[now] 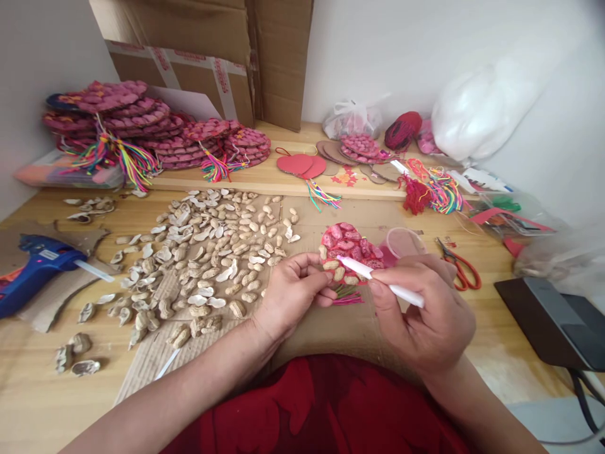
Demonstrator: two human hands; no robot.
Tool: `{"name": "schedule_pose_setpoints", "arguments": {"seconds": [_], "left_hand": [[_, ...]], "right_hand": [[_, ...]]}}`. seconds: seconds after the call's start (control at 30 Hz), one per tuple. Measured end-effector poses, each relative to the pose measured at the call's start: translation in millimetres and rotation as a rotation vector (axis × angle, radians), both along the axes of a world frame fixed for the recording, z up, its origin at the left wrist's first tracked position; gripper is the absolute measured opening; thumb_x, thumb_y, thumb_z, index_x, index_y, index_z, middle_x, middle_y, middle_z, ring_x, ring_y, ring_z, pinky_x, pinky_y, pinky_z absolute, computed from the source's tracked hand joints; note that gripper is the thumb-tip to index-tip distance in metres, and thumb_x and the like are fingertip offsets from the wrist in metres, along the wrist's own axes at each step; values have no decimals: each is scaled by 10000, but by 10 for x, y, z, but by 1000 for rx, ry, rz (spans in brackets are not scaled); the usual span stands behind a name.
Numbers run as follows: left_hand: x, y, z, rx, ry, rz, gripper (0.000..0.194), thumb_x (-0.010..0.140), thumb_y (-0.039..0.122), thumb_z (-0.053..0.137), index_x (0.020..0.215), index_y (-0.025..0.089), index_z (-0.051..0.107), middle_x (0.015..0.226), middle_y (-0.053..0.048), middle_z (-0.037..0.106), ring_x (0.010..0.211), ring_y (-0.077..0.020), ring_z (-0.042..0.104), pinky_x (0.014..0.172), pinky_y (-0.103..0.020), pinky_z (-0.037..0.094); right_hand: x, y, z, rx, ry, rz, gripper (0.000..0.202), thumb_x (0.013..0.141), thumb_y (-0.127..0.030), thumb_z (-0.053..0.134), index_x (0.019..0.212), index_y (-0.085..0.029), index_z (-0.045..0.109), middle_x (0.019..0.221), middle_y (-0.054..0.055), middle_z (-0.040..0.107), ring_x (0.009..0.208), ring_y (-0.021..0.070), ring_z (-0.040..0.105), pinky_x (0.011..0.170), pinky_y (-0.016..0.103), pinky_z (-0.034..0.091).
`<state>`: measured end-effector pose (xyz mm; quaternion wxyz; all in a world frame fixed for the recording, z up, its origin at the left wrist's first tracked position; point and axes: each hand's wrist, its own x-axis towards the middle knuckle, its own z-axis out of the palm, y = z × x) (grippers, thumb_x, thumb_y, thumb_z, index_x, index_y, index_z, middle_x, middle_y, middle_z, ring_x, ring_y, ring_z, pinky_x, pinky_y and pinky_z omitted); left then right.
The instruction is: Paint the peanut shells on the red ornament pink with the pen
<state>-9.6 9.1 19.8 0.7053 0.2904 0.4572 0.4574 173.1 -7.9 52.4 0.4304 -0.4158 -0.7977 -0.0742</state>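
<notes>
My left hand (pixel 293 285) grips the left edge of a small red disc (pixel 347 244) covered with peanut shells. Most shells on it are coloured pink, while a few along the near-left edge are still plain tan. A green and pink tassel (pixel 348 296) hangs from its near side. In my right hand (pixel 425 312) is a white marker (pixel 401 293), its pink tip at the shells on the disc. Behind the right hand stands a clear round cup (pixel 405 242), partly hidden. Loose peanut shells (pixel 222 246) spread over the cardboard left of my left hand.
A blue glue gun (pixel 40 268) lies at the left. Orange-handled scissors (pixel 460 266) and a black device (pixel 551 321) are at the right. Finished pink discs (pixel 127 120) are stacked on the back ledge, near red cardboard shapes (pixel 300 165), colourful tassels (pixel 444 189) and red yarn (pixel 403 130).
</notes>
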Motion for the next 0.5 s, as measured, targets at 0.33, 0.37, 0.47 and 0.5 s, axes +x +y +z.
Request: {"name": "schedule_pose_setpoints", "arguments": {"seconds": [0.33, 0.37, 0.47, 0.5], "left_hand": [[9, -1, 37, -34, -24, 7, 229, 710, 175, 772, 902, 104, 670, 707, -45, 740, 510, -97, 649, 471, -170, 524], [9, 0, 43, -33, -25, 8, 224, 710, 171, 771, 899, 103, 672, 709, -46, 741, 510, -96, 648, 471, -170, 525], [8, -1, 47, -39, -20, 14, 215, 711, 163, 770, 893, 101, 673, 706, -44, 738, 506, -93, 646, 469, -168, 528], [9, -1, 44, -40, -16, 17, 216, 711, 161, 771, 893, 102, 672, 700, -41, 735, 505, -93, 646, 469, -169, 529]], "right_hand": [[-18, -1, 3, 15, -35, 0, 179, 810, -136, 719, 950, -201, 627, 788, 15, 708, 815, 189, 629, 803, 377, 437], [-20, 1, 2, 16, -40, -2, 178, 812, -136, 719, 949, -201, 627, 788, 14, 708, 816, 189, 630, 805, 377, 435], [-20, 9, -5, 44, -54, -17, 185, 802, -136, 729, 942, -200, 626, 773, 12, 703, 802, 189, 622, 792, 375, 429], [-18, 10, -5, 55, -55, -18, 189, 797, -136, 733, 941, -199, 626, 767, 11, 701, 793, 188, 617, 783, 374, 430]]}}
